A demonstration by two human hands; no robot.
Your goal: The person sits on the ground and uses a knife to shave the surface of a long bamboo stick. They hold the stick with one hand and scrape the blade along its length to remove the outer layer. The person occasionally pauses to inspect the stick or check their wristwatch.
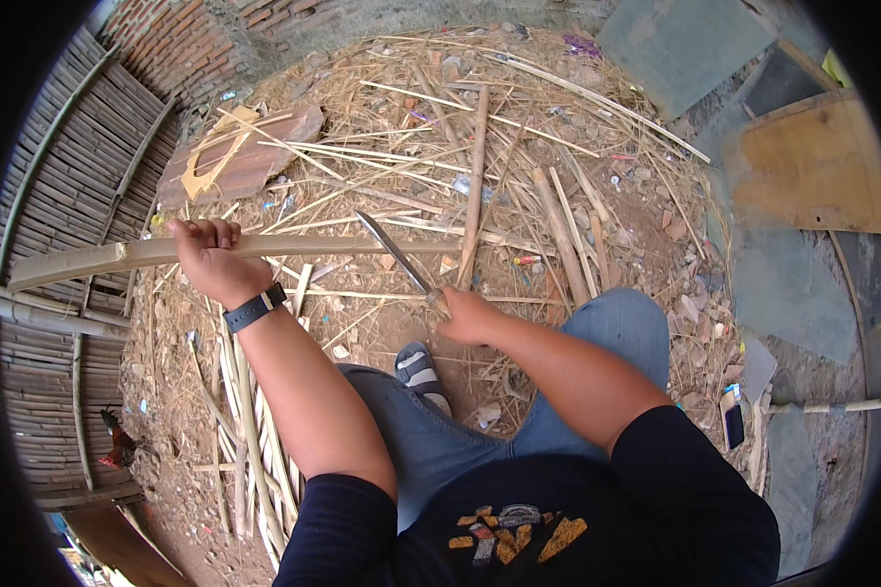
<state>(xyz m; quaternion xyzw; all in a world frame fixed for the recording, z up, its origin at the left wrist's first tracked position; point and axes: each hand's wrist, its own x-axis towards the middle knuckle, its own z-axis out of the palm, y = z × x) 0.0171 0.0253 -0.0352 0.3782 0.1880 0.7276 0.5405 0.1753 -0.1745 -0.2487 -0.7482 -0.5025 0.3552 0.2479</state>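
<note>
My left hand (215, 259) is closed around a long pale bamboo strip (333, 245), held level across the view. One end of the strip reaches far left in front of the bamboo wall, and the other runs right, toward a wooden pole (475, 186) on the ground. In my right hand (460, 315) is the handle of a long-bladed knife (394, 251). Its blade slants up and to the left, crossing the bamboo strip in the view; whether the two touch I cannot tell. Both forearms are stretched forward, with a dark watch on the left wrist.
Split bamboo sticks (255, 440) lie heaped at my left, and more litter the dirt ahead. A rusty sheet (299, 127) rests far left, near a brick wall (181, 44). Grey panels (783, 293) and a phone (732, 419) are at right. A rooster (117, 440) stands by the bamboo wall (49, 196).
</note>
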